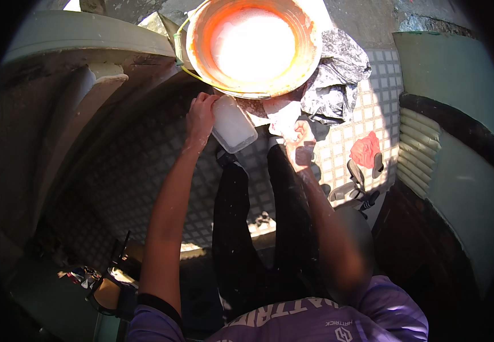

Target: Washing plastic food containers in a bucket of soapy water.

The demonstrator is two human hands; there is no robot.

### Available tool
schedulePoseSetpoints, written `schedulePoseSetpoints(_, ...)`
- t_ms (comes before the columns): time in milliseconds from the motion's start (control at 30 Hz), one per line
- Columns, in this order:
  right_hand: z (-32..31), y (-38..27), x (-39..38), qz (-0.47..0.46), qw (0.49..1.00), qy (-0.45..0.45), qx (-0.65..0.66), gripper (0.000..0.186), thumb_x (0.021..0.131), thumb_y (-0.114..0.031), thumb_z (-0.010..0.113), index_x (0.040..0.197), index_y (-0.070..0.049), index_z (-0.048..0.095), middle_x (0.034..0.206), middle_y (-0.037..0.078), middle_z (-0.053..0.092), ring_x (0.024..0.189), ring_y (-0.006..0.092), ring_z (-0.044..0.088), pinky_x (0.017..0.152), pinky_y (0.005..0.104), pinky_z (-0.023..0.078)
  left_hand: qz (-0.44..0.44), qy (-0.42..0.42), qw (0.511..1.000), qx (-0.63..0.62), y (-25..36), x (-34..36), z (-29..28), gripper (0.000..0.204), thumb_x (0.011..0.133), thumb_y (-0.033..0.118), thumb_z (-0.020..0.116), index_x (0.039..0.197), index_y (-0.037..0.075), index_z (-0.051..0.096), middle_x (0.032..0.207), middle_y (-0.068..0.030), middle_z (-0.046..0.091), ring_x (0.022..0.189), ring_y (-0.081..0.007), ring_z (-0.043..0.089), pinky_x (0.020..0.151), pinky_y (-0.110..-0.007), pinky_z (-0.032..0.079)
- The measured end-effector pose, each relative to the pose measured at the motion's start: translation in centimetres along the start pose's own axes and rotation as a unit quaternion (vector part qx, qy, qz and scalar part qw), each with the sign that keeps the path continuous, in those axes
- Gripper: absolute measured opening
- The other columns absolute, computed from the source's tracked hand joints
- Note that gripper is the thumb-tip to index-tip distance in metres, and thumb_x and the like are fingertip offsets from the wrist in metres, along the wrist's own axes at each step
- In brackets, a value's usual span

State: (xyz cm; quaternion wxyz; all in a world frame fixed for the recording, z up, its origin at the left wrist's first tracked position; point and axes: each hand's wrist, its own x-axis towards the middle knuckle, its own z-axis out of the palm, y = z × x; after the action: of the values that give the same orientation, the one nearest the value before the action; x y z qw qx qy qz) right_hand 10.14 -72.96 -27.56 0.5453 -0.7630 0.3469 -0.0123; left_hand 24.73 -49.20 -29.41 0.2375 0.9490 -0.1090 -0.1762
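My left hand (199,117) grips a rectangular, translucent plastic container (234,124) by its side, just below the bucket's rim. Something whitish shows through or inside it; I cannot tell which. The big orange bucket (200,43), with a yellow handle, is filled with bright white foam or suds, washed out by sunlight. My right hand (301,141) is closed at the lower end of a pale white-pink cloth (284,113), which lies against the bucket's near side. Strong light and shadow blur the detail of those fingers.
A grey patterned cloth (335,77) lies crumpled right of the bucket. Farther right on the tiled floor (381,80) are a red cloth (364,149) and several dark slippers (356,174). A curved pale structure (87,37) stands at left, a green wall (452,68) at right.
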Motion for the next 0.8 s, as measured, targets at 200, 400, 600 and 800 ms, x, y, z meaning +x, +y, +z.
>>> schedulePoseSetpoints(200,-6.6,-4.2,-4.6,0.039,0.998,0.018,0.037,0.027,0.074,0.006,0.073,0.092,-0.003,0.055,0.079,-0.003,0.052,0.076,0.0049,0.053,0.068,0.0204,0.045,-0.122,-0.005,0.991,-0.046,4.4,2.3,2.2,0.022,0.091,0.015,0.050,0.109,0.008,0.062,0.108,-0.0101,0.059,0.099,-0.0329,0.058,0.081,-0.044,0.052)
schedulePoseSetpoints(400,-8.1,-8.8,-4.3,0.089,0.986,0.014,0.140,0.031,0.075,0.007,0.075,0.098,-0.002,0.055,0.087,0.000,0.054,0.079,0.0053,0.053,0.073,0.0203,0.045,-0.207,0.083,0.965,-0.135,5.1,3.1,4.0,0.021,0.087,0.016,0.054,0.102,0.004,0.063,0.111,-0.0146,0.060,0.100,-0.0371,0.059,0.083,-0.047,0.051)
schedulePoseSetpoints(600,-5.8,-14.7,2.1,0.034,0.986,-0.069,0.146,0.039,0.076,0.010,0.071,0.107,0.000,0.051,0.092,0.008,0.061,0.080,0.0114,0.064,0.068,0.0217,0.054,-0.176,0.068,0.977,-0.096,5.7,2.7,3.1,0.019,0.083,0.014,0.058,0.099,0.004,0.063,0.101,-0.0144,0.063,0.099,-0.0349,0.058,0.082,-0.047,0.050)
schedulePoseSetpoints(800,-0.7,-17.5,11.3,0.085,0.947,-0.252,0.181,0.036,0.083,0.005,0.065,0.115,0.009,0.050,0.101,0.016,0.064,0.079,0.0168,0.066,0.068,0.0253,0.058,-0.130,0.269,0.948,-0.110,5.1,1.7,2.1,0.013,0.080,0.008,0.061,0.093,0.006,0.063,0.104,-0.0087,0.060,0.100,-0.0312,0.054,0.087,-0.044,0.042)
